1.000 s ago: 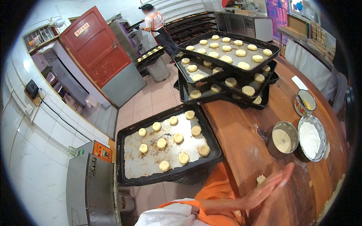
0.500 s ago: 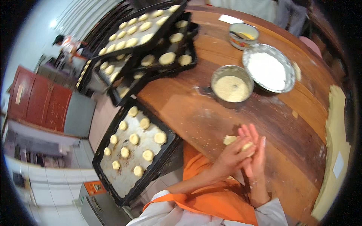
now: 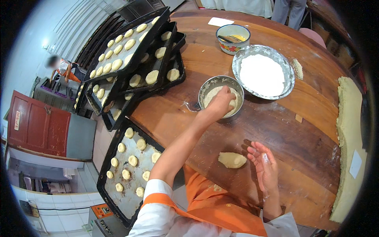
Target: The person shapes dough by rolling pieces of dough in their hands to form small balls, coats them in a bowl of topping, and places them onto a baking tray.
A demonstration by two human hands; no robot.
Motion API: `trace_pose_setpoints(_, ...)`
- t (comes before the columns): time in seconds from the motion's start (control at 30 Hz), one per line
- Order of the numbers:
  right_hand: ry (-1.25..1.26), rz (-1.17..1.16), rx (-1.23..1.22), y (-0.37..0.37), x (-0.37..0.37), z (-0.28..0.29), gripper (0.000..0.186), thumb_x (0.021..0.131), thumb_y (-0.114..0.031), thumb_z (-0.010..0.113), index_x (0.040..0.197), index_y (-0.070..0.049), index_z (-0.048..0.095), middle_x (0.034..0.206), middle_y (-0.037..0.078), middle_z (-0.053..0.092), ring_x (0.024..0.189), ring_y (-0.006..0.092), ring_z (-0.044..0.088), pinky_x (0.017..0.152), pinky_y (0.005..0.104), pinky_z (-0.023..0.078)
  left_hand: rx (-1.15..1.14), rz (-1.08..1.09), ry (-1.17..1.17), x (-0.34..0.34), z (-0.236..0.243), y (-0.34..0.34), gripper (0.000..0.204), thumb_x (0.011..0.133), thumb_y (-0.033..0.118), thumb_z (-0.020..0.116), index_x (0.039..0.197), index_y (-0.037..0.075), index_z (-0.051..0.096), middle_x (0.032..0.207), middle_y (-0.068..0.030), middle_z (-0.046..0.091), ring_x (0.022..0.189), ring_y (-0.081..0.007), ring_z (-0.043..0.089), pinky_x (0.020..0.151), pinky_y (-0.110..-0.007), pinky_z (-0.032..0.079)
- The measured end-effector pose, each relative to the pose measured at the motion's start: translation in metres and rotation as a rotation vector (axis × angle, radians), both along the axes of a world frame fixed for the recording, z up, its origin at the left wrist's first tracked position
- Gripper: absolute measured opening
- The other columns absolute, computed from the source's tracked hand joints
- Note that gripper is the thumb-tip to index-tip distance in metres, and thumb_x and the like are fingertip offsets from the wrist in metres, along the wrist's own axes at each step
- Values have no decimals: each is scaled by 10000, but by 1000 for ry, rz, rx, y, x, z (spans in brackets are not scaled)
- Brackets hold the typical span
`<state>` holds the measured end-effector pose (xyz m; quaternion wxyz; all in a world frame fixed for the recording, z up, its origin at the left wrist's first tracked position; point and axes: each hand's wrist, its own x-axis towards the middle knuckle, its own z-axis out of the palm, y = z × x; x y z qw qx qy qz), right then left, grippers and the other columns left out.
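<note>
My left hand [image 3: 221,102] reaches into a steel bowl [image 3: 201,91] of pale, grainy stuff that looks like sesame seeds. Its fingers are closed on a small round of dough [image 3: 233,103], mostly hidden under the hand and pressed down to the grains. Over the near part of the wooden table [image 3: 272,122], my right hand [image 3: 263,168] is open, fingers apart and palm turned left, holding nothing. Some white flour shows on a fingertip. Just left of it lies a flat, oblong piece of dough [image 3: 232,160].
Behind the steel bowl stand a wide basin of white flour [image 3: 263,75] and an enamel bowl [image 3: 233,38] with yellow liquid and a brush. A long dough slab [image 3: 349,146] lines the right edge. Dough rounds fill the tray [image 3: 132,177] at left and stacked trays [image 3: 130,47]. A co-worker [image 3: 65,69] stands far left.
My hands have parted from around the dough. The left has carried it forward into the steel bowl; the right stays near the table edge. The view has shifted somewhat.
</note>
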<state>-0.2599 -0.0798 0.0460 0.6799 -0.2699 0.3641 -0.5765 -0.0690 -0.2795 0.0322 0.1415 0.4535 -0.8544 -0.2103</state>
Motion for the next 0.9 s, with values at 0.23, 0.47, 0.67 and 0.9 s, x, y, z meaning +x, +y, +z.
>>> trace_pose_setpoints(0.23, 173, -129, -21, 1, -30, 2, 265, 920, -129, 397, 1126, 10, 490, 1145, 142, 524, 1007, 197, 531, 861, 305, 424, 170, 234, 421, 3, 31, 16, 240, 775, 86, 613, 1001, 13, 582, 1036, -123, 551, 979, -247, 544, 812, -325, 448)
trace_pose_setpoints(0.47, 142, -72, -1, 8, -9, 15, 223, 905, -126, 443, 1089, -8, 490, 982, 120, 574, 868, 153, 551, 786, 277, 438, 957, 359, 1809, -8, 54, 112, 382, 928, 274, 405, 1192, -3, 405, 1103, -132, 507, 1003, -234, 538, 859, -321, 481)
trace_pose_setpoints(0.67, 194, 345, -30, 17, 32, 32, 163, 833, -60, 545, 797, -92, 390, 669, -16, 462, 578, 54, 433, 508, 191, 357, 916, 480, 1751, -2, 28, 163, 370, 906, 225, 472, 1181, -17, 416, 1104, -143, 510, 1003, -241, 537, 890, -338, 468)
trace_pose_setpoints(0.9, 406, 680, 45, 1, 67, 53, 215, 845, -112, 554, 739, -109, 366, 609, -46, 374, 473, 30, 348, 395, 182, 257, 863, 317, 1694, 3, 27, 191, 405, 929, 288, 389, 1185, -25, 417, 1106, -128, 512, 1039, -221, 517, 904, -331, 430)
